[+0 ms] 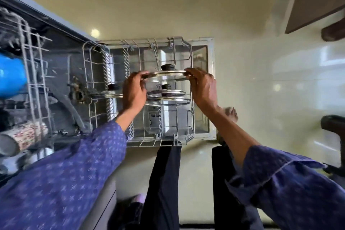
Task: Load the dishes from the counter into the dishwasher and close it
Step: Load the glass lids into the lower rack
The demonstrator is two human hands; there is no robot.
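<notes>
A glass lid [166,75] with a steel rim and black knob hangs above the pulled-out lower rack [141,143] of the dishwasher. My left hand [133,93] grips its left rim and my right hand [202,87] grips its right rim. Under it a second glass lid [167,96] with a black knob lies in the rack, and a third lid [110,93] lies further left. The rack rests over the open dishwasher door [210,87].
The upper rack [31,73] at the left holds a blue vessel [11,75] and a patterned mug [24,137]. The dishwasher tub [61,65] opens left of the lower rack. Pale tiled floor [270,99] lies right; dark chair parts [334,129] stand at the right edge.
</notes>
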